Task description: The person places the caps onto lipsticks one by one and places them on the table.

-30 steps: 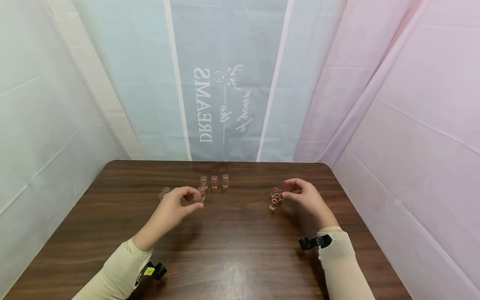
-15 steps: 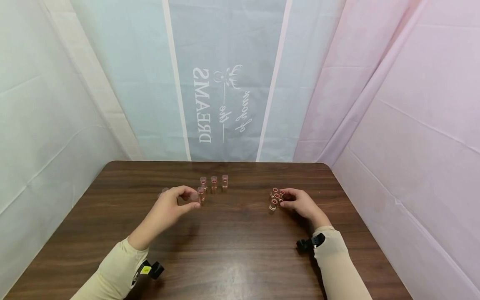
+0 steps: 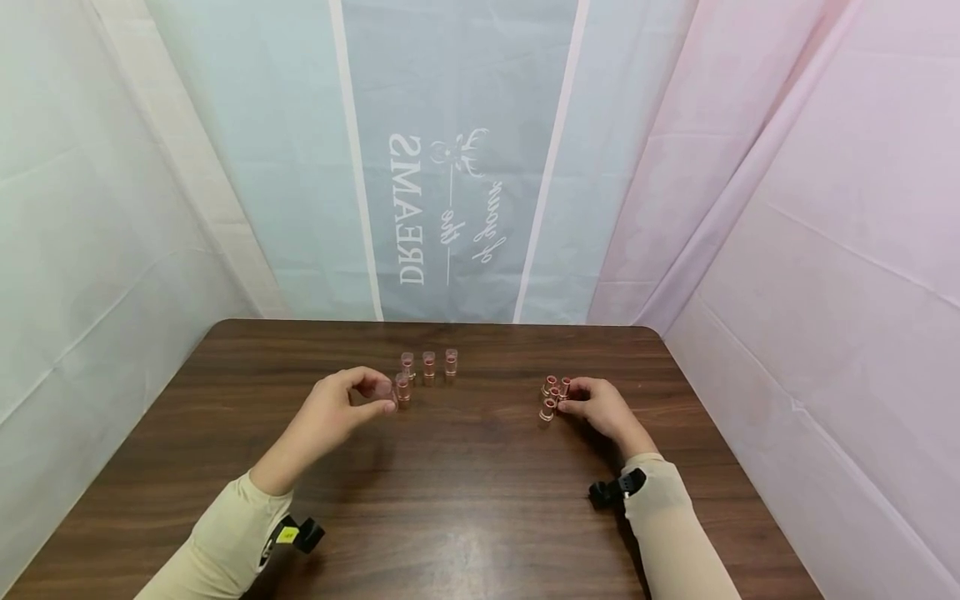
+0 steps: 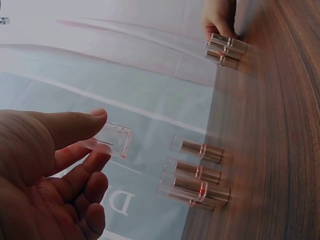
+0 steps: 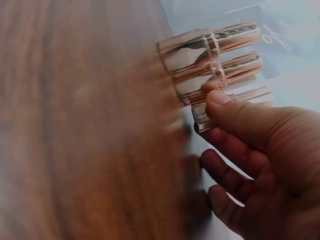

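A clear cap (image 4: 116,140) is pinched between thumb and fingers of my left hand (image 3: 335,410) (image 4: 65,170), held above the table. Right of it stand several capped tubes (image 3: 402,387) (image 4: 192,170) with clear tops and metallic bases. My right hand (image 3: 603,410) (image 5: 270,155) pinches one metallic tube (image 5: 202,115) low on its side, at the right edge of a cluster of uncapped tubes (image 3: 548,408) (image 5: 212,42) with red inside. In the left wrist view the right hand (image 4: 220,17) shows behind that cluster.
The brown wooden table (image 3: 465,483) has rounded far corners. A pale blue and grey curtain with lettering (image 3: 450,208) hangs behind it. White cloth walls (image 3: 90,292) stand at left and right.
My right hand has come down and left to the cluster and taken hold of its rightmost tube, which leans or shifts slightly. My left hand has drifted slightly left with the clear cap.
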`<action>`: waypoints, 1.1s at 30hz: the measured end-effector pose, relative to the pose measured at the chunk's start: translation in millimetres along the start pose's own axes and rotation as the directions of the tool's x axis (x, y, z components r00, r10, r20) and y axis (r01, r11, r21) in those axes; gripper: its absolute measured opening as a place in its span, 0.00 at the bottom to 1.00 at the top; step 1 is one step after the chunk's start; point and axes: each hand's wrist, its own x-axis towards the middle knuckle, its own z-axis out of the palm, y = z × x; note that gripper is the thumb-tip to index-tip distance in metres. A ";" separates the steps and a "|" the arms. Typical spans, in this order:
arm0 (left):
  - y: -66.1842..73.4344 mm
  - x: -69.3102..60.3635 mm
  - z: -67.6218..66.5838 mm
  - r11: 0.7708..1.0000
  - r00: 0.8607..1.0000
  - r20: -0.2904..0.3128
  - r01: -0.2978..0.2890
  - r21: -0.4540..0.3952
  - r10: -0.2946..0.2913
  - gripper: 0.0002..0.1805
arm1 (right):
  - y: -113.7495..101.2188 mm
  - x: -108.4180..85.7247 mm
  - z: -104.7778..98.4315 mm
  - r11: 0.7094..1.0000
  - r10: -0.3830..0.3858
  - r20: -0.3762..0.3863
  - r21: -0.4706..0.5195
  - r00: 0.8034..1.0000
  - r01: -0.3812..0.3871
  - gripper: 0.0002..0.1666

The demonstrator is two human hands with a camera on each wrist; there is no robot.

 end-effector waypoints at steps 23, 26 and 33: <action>0.1 0.5 1.0 0.999 0.999 -0.010 -0.037 -0.018 0.037 0.13 | -123.6 -37.2 -23.1 0.982 -0.122 -0.260 0.111 0.958 0.155 0.16; 0.1 0.6 3.1 0.999 0.999 -0.008 -0.047 -0.024 0.046 0.13 | -145.2 -47.5 -14.8 0.967 -0.154 -0.246 0.162 0.957 0.197 0.15; 3.2 0.9 7.4 0.998 0.998 -0.008 -0.059 -0.026 0.058 0.12 | -174.1 -61.5 13.7 0.935 -0.263 -0.233 0.179 0.936 0.307 0.13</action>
